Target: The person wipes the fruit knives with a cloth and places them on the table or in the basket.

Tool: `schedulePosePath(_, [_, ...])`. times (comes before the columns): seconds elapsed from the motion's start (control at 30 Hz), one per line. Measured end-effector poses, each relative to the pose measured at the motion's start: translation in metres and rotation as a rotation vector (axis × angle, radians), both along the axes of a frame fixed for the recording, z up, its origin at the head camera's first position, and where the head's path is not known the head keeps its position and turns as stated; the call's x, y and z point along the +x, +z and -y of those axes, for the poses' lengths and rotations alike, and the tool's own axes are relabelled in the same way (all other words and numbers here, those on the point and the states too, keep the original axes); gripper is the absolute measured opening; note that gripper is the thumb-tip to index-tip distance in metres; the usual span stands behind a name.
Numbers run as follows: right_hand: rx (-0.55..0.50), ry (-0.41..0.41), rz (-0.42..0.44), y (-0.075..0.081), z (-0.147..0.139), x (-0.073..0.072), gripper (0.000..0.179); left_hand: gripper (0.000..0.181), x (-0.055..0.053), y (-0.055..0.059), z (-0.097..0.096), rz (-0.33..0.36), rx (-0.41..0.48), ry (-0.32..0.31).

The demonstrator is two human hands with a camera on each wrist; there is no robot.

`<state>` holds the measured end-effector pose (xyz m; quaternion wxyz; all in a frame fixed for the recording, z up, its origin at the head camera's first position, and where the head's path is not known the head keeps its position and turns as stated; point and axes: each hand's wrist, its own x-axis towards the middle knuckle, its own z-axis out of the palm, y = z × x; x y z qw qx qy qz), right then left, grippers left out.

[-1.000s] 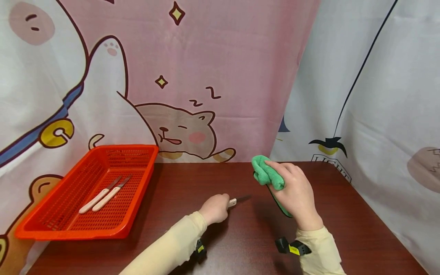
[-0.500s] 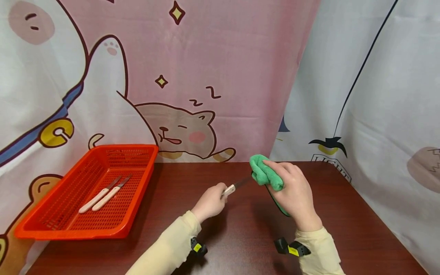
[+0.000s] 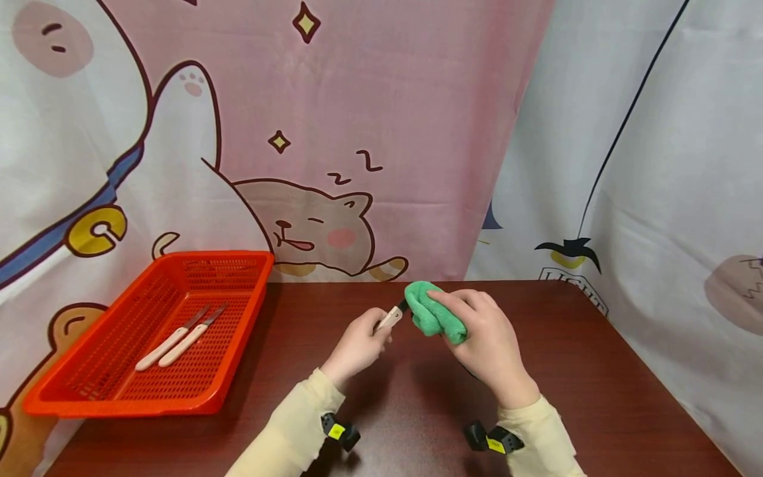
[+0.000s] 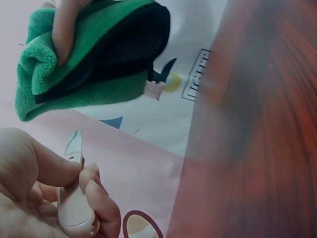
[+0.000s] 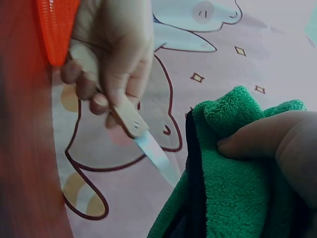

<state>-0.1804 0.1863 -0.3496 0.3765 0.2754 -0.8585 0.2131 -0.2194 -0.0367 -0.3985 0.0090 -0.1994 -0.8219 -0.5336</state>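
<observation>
My left hand [image 3: 357,346] grips a small knife [image 3: 390,318] by its cream handle, above the middle of the table. In the right wrist view its bare steel blade [image 5: 157,157] points at the cloth, the tip passing behind the cloth's edge. A folded green towel [image 3: 434,313] with a dark edge is pinched in my right hand [image 3: 490,344], thumb on top. From the head camera the towel hides most of the blade. Whether blade and towel touch, I cannot tell. In the left wrist view the towel [image 4: 99,54] hangs just beyond the blade.
On the left stands a red plastic basket [image 3: 229,377]. Two knives [image 3: 181,338] with pale handles lie side by side in it. The dark brown wooden table [image 3: 417,424] reaches back to a printed cartoon curtain [image 3: 417,132].
My left hand has lifted the knife off the tabletop and tilted its blade up. My right hand has brought the towel left, over the blade.
</observation>
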Motion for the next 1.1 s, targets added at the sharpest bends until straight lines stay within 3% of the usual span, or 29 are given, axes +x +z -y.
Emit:
schedulePosePath(0.17, [0.033,0.051,-0.010,-0.004,0.010,0.001,0.071,0.006,0.003,0.002,0.002,0.061,0.096,-0.011])
schedulePosePath(0.47, [0.069,0.101,-0.020,-0.009,0.021,0.001,0.069,0.012,0.011,0.004,0.003,0.099,0.183,-0.017])
schedulePosePath(0.77, [0.087,0.100,0.000,-0.011,0.024,0.002,0.065,0.009,0.021,0.009,0.004,0.126,0.225,-0.014])
schedulePosePath(1.1, [0.092,0.105,0.009,-0.013,0.024,0.000,0.065,0.012,0.021,0.005,0.008,0.105,0.210,-0.043])
